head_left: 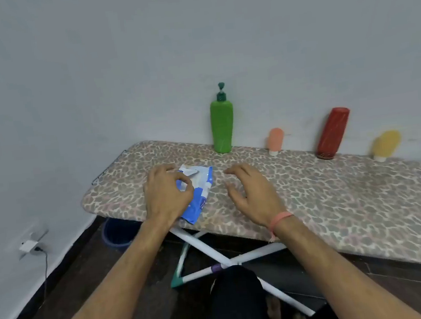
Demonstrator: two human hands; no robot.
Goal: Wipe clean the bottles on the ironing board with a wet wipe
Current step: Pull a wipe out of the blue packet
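Dim, flat, even light with no glare; only faint shadows lie on the ironing board (336, 198). Soft overall, blurrier right of it; wide-angle bending at edges.

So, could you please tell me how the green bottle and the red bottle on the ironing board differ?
The green bottle has a dark green pump on top; the red bottle shows no pump and seems to stand on its cap. The green bottle stands upright, while the red bottle looks tilted to the right. The green bottle looks taller. Both stand on the ironing board along the wall, untouched by either hand.
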